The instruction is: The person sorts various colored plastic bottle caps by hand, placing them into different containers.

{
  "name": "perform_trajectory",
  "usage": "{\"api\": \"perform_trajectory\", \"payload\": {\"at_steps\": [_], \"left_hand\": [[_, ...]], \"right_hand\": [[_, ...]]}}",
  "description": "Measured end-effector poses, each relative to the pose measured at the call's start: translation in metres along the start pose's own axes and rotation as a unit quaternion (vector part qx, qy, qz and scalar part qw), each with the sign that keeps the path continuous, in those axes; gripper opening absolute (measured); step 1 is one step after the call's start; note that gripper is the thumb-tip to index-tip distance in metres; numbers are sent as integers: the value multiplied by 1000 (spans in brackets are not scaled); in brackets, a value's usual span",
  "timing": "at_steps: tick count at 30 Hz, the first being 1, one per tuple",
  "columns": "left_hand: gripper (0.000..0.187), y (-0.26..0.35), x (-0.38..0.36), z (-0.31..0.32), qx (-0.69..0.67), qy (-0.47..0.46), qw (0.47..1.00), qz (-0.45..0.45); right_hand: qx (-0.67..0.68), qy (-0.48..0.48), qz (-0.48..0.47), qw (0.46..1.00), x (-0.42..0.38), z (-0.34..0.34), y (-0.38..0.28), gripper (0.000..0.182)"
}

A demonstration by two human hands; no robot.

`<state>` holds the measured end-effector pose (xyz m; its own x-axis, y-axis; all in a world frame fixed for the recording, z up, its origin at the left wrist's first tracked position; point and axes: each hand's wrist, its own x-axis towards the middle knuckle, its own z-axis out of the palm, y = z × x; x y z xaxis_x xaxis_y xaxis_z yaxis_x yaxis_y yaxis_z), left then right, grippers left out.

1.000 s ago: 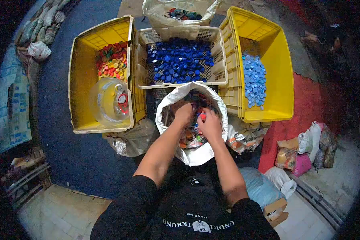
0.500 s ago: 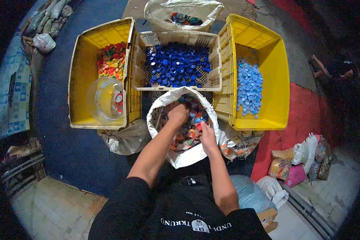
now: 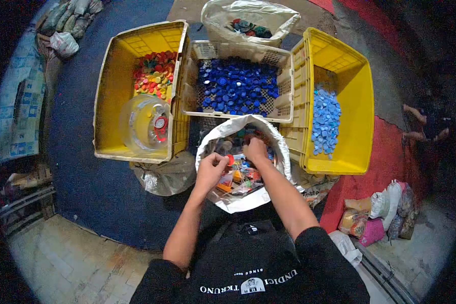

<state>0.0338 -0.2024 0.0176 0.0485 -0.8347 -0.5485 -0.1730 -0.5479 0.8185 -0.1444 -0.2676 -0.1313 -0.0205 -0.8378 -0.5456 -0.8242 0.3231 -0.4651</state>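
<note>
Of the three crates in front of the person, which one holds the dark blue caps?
The middle crate, a pale lattice basket directly behind the white sack. The yellow crate on the left holds red and yellow caps; the yellow crate on the right holds light blue ones.

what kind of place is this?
Likely an informal recycling sorting spot on a floor: crates hold caps sorted by colour, dark blue caps and light blue caps, while both hands, left hand and right hand, dig in a mixed sack.

yellow crate w/ light-blue caps [image 3: 357, 96], clear jar [image 3: 144, 124], blue mat [image 3: 81, 152]
</note>
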Motion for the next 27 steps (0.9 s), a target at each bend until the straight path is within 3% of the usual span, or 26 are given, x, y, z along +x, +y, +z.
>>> {"api": "perform_trajectory", "payload": {"at_steps": [2,3,5,6,7,10,13,14,15,16,17,18,21,27], "left_hand": [[21,-12,2,-1,-116,3,993,-33],[21,-21,3,0,-201,15,979,-8],[21,-13,-6,-10,-123,23,992,18],[22,-18,-6,-9,-228,16,974,-9],[22,-24,-8,-12,-231,19,973,-7],[20,-23,-12,-21,-172,36,984,-16],[18,-27,-13,-24,-258,5,966,-27],[18,-23,-12,-26,-253,-2,967,-20],[18,-19,-13,-27,-287,-14,957,-37],[17,-10,-19,-28,-321,-28,945,-59],[16,-3,-26,-29,-308,-43,948,-62],[16,1,-32,-30,-319,-68,943,-68],[16,12,-33,-30,-326,-119,936,-59],[17,-4,-27,-15,-323,-221,918,-65]], "right_hand": [[-83,-41,35,995,3,-4,-5,30],[-82,-39,31,995,5,-3,-5,30],[-177,115,-77,974,12,10,6,29],[-164,105,-49,980,11,8,-1,31],[-167,106,-53,979,8,3,-5,31],[-77,-7,98,992,5,-15,-12,43],[19,2,119,993,3,-17,-3,50],[72,97,44,992,-1,-4,12,48],[78,104,47,990,-11,-9,9,48],[349,15,106,931,-28,-16,6,41],[590,-73,156,789,-51,-21,5,34],[651,-121,133,737,-79,-41,-5,22],[705,-166,89,683,-136,-71,-25,20],[706,-137,56,693,-194,-92,-38,28]]}}
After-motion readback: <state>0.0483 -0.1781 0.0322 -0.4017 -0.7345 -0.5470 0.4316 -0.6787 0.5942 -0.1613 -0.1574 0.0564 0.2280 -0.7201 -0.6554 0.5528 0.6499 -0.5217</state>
